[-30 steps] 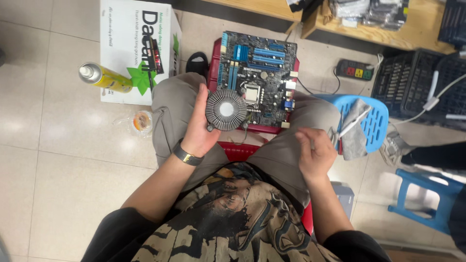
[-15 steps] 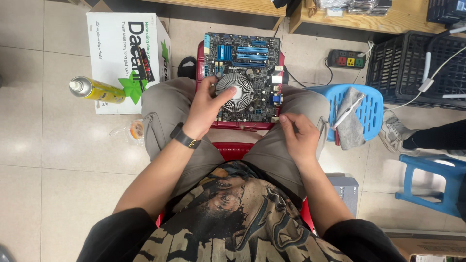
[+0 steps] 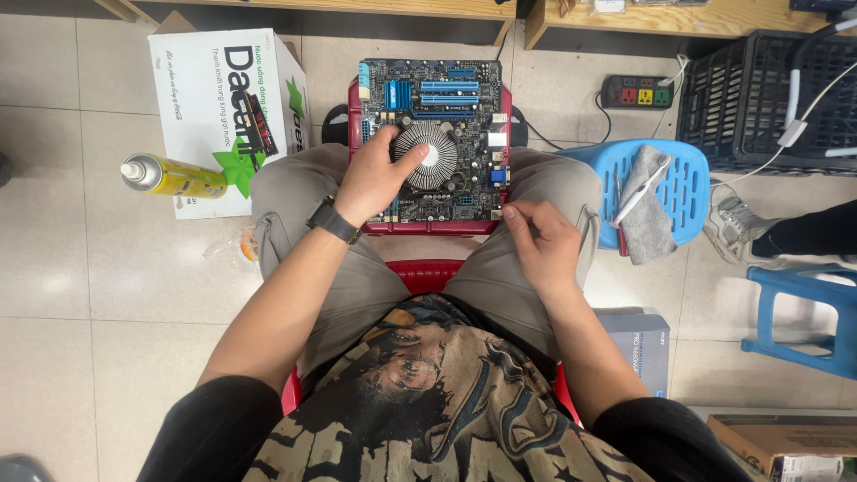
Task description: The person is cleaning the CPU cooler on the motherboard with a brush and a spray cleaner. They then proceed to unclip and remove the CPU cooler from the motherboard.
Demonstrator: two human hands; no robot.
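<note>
The round cooler [image 3: 427,156], a disc of radial metal fins with a pale hub, now sits on the motherboard [image 3: 431,134], near the board's middle and just below its blue memory slots. A second ago the left hand [image 3: 375,178] carried it over the board's near-left corner; half a second ago it was coming down onto the board, and now it looks seated, so the placing seems done and what shows is the hand steadying it. The left hand's fingers are curled loosely round the cooler's left rim, thumb laid across the fins. The right hand [image 3: 540,243] has come off the person's lap to the board's near-right corner; its fingers are half bent, tips touching the red tray [image 3: 428,229] under the board, holding nothing. The view has also swung, so the board now sits squarer and more central than before.
</note>
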